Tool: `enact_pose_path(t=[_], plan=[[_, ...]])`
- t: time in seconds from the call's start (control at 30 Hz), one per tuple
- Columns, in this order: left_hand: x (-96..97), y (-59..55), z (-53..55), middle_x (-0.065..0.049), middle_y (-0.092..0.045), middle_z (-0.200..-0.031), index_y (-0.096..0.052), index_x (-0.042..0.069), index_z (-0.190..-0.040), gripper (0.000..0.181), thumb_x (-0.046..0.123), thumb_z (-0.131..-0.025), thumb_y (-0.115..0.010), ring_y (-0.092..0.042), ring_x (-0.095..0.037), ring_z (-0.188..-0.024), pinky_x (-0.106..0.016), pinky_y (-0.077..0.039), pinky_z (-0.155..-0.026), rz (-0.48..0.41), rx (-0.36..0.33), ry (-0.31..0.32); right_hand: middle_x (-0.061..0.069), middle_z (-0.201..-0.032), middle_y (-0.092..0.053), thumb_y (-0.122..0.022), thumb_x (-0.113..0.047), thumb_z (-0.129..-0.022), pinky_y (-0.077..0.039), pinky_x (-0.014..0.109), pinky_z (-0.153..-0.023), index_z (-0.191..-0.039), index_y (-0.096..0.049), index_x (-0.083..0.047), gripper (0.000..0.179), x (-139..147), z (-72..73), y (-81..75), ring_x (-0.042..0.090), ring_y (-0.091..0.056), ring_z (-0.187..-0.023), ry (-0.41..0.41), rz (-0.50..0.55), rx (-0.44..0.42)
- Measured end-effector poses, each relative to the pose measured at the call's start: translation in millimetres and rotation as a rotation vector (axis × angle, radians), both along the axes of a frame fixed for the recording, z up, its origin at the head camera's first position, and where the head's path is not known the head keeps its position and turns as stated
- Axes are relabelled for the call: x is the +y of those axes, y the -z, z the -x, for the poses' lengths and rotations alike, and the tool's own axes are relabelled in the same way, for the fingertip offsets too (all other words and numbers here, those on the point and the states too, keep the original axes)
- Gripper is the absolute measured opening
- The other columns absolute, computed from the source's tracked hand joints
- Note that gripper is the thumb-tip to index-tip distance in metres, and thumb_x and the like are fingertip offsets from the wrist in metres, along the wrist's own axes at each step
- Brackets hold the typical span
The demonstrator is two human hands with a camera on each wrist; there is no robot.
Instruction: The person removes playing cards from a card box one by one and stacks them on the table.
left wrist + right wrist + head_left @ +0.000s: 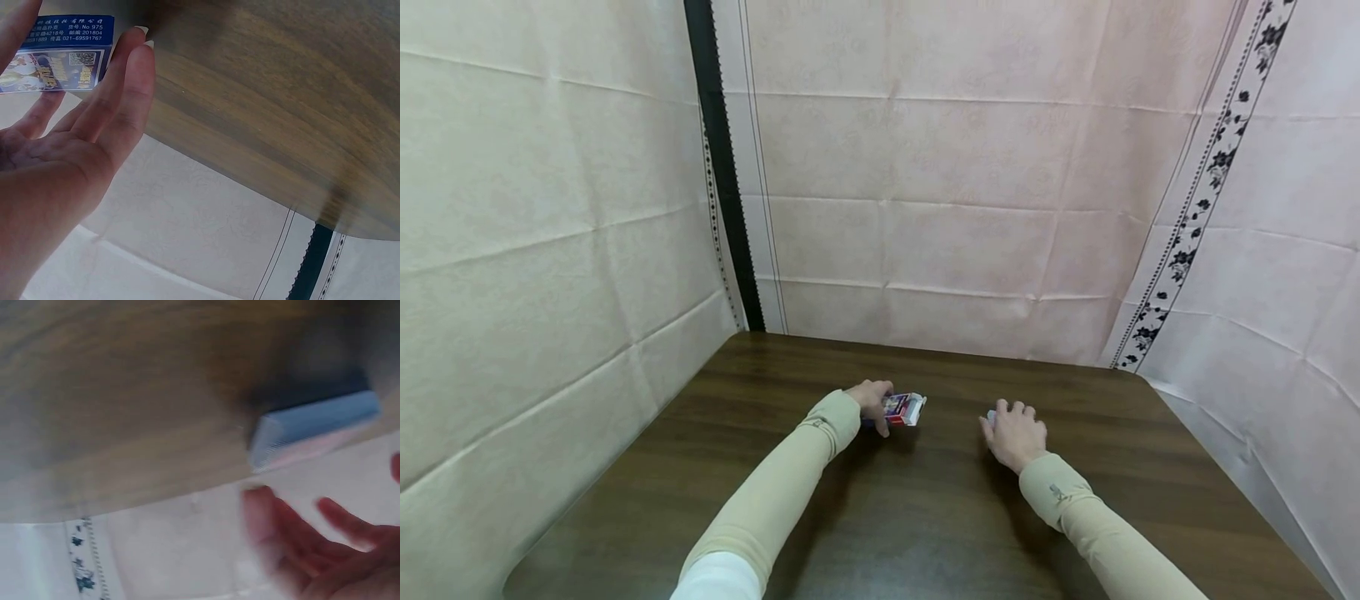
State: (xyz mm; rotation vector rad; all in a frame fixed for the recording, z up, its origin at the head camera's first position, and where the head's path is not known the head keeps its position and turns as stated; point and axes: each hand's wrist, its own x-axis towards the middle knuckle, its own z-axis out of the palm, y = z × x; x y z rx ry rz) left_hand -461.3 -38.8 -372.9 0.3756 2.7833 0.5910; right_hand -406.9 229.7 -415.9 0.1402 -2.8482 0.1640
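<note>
My left hand (870,402) grips a blue and red playing card box (902,408) between thumb and fingers, over the middle of the table. Its white end flap stands out on the right side in the head view. In the left wrist view the card box (69,59) shows blue sides with white printed text and a picture. To the right, my right hand (1017,437) is just by a deck of cards (319,428) on the tabletop. Its fingers are loosely bent and apart from the deck in the right wrist view, which is blurred. From the head, the hand hides most of the deck.
A dark brown wooden table (880,517) with rounded corners lies under both hands. Pale creased cloth (925,192) hangs behind it and on both sides, with a dark green strip (726,167) at the back left and a floral band (1195,225) at the back right.
</note>
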Motion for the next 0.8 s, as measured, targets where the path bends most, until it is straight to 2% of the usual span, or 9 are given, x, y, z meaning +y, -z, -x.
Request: enact_pose_path(t=[0.17,0.23,0.3,0.43,0.63,0.8], plan=[[3.0,1.4,0.1,-0.008,-0.058,-0.115,-0.051,0.014,-0.127,0.068,0.016,-0.069,-0.087,-0.053,-0.023,-0.102,-0.042,-0.044,-0.094,0.002,0.007,0.008,0.023,-0.127,-0.053,-0.049,-0.039,-0.099,-0.048,0.055,-0.086,-0.138,-0.046,-0.009,0.049,-25,-8.6,-12.4,0.039,-0.052,-0.116,-0.303,0.081,0.06],[5.0,1.9,0.0,-0.008,-0.058,-0.113,-0.052,0.014,-0.126,0.068,0.016,-0.068,-0.087,-0.053,-0.022,-0.1,-0.041,-0.045,-0.093,0.007,0.019,0.018,0.021,-0.13,-0.052,-0.049,-0.039,-0.1,-0.049,0.054,-0.089,-0.142,-0.044,-0.014,0.049,-37,-11.7,-16.8,0.037,-0.053,-0.118,-0.383,0.1,0.051],[7.4,2.3,0.0,-0.008,-0.059,-0.111,-0.053,0.014,-0.125,0.067,0.015,-0.067,-0.088,-0.054,-0.021,-0.098,-0.04,-0.046,-0.09,0.009,0.033,0.031,0.02,-0.131,-0.051,-0.047,-0.04,-0.1,-0.048,0.051,-0.094,-0.142,-0.044,-0.016,0.049,-48,-14.6,-21.6,0.035,-0.052,-0.119,-0.426,0.103,0.026],[12.3,2.1,-1.0,-0.006,-0.061,-0.107,-0.054,0.013,-0.123,0.066,0.013,-0.066,-0.088,-0.055,-0.02,-0.093,-0.037,-0.048,-0.086,0.015,0.057,0.06,0.02,-0.136,-0.048,-0.045,-0.044,-0.1,-0.045,0.052,-0.098,-0.142,-0.048,-0.015,0.05,-63,-15.0,-26.8,0.034,-0.049,-0.121,-0.448,0.073,-0.052],[19.2,-1.2,-4.2,-0.006,-0.062,-0.106,-0.055,0.013,-0.122,0.066,0.012,-0.065,-0.089,-0.056,-0.019,-0.09,-0.037,-0.048,-0.083,0.03,0.09,0.091,0.024,-0.149,-0.035,-0.042,-0.051,-0.099,-0.038,0.058,-0.104,-0.141,-0.049,-0.015,0.055,-73,-7.5,-21.7,0.039,-0.042,-0.131,-0.419,0.047,-0.172],[20.3,-3.6,-5.4,-0.005,-0.062,-0.109,-0.056,0.015,-0.122,0.067,0.014,-0.064,-0.09,-0.056,-0.018,-0.092,-0.037,-0.049,-0.083,0.061,0.104,0.102,0.024,-0.15,-0.033,-0.043,-0.054,-0.098,-0.037,0.059,-0.105,-0.139,-0.052,-0.015,0.058,-75,-6.4,-20.6,0.04,-0.041,-0.131,-0.398,0.04,-0.199]])
